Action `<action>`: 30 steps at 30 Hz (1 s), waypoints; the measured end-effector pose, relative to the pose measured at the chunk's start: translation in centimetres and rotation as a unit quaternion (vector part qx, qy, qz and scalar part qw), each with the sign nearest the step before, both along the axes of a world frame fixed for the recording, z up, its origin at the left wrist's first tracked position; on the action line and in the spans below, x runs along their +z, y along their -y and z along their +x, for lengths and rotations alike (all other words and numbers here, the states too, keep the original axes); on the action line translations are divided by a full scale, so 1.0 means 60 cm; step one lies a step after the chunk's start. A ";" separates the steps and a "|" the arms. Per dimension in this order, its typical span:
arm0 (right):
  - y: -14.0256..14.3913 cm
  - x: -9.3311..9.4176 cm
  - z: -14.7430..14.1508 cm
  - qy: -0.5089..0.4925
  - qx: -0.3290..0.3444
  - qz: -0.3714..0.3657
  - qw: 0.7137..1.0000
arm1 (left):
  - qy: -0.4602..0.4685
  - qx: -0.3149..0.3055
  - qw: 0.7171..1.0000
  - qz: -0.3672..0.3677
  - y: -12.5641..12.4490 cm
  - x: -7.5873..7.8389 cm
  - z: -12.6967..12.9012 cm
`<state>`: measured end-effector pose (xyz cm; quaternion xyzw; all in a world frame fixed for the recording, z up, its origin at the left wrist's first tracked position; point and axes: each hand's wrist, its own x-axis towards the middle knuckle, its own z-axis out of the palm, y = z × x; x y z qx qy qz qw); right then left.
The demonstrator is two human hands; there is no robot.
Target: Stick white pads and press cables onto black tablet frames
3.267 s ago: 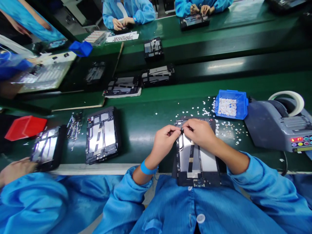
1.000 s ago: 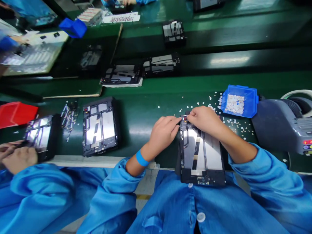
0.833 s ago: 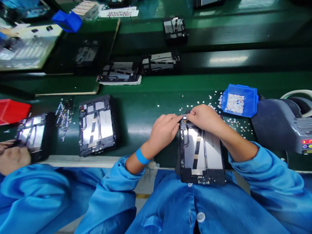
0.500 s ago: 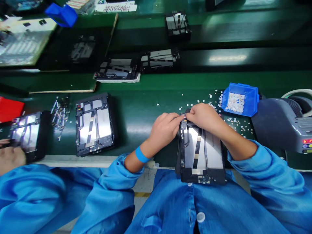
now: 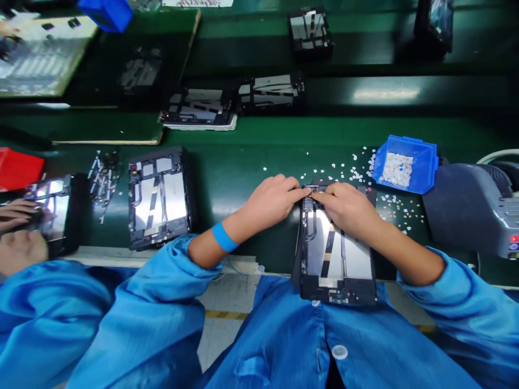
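Observation:
An opened tablet [image 5: 357, 259], with bare silver battery plates and dark flat cables, lies in front of me over the bench edge. My left hand [image 5: 270, 202], with a blue band on its wrist, reaches from the left to the tablet's upper left corner. Its fingers are bent together, the index tip on that corner. My right hand [image 5: 351, 208] lies over the top of the tablet, fingers curled, its index tip meeting the left one at the same spot. Anything small under the fingertips is hidden.
A blue bin [image 5: 405, 186] of small white pieces stands at the right, with more pieces scattered nearby. Beside it is a grey machine [image 5: 466, 208]. Another opened tablet [image 5: 160, 200] and a pile of small strips [image 5: 103, 181] lie left. A co-worker's hands [image 5: 22, 248] work far left.
My right hand has turned from a raised pinch to lie lower, its index finger pointing at the corner. My left forearm is lower and more stretched out. The view has shifted slightly.

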<state>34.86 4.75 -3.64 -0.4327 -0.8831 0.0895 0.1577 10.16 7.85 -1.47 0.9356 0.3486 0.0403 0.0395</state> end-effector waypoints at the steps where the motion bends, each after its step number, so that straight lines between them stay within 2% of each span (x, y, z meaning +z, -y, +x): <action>1: 0.004 0.000 0.003 0.028 0.015 0.013 0.999 | 0.000 -0.005 1.000 -0.013 -0.007 0.002 -0.004; 4: 0.003 0.010 0.011 0.097 0.055 0.033 0.993 | 0.003 -0.017 1.000 -0.026 -0.021 0.007 -0.012; 7: -0.010 0.018 0.019 0.115 0.080 0.020 0.990 | 0.009 -0.016 1.000 -0.019 -0.022 0.006 -0.015; 13: -0.021 0.010 0.015 0.097 0.063 -0.012 0.993 | -0.028 -0.029 0.999 0.026 -0.005 0.004 -0.004; 15: -0.017 0.004 0.016 0.059 0.053 -0.019 0.997 | -0.036 -0.037 0.998 0.030 0.000 0.011 0.001; 18: 0.000 -0.002 0.030 -0.070 0.020 -0.027 0.997 | -0.053 -0.051 0.996 0.040 -0.002 0.026 0.004; 21: 0.038 0.003 0.056 -0.174 -0.021 -0.002 0.985 | -0.072 -0.053 0.994 0.064 -0.008 0.033 0.002; 27: 0.165 0.023 0.119 -0.249 -0.086 -0.031 0.964 | -0.038 -0.053 0.997 0.027 -0.009 0.020 0.000; 29: 0.210 0.019 0.146 -0.279 -0.148 -0.050 0.947 | -0.014 -0.056 0.998 0.009 -0.011 0.014 -0.003; 30: 0.229 0.014 0.162 -0.299 -0.202 -0.058 0.931 | 0.003 -0.059 0.998 0.002 -0.015 0.011 -0.005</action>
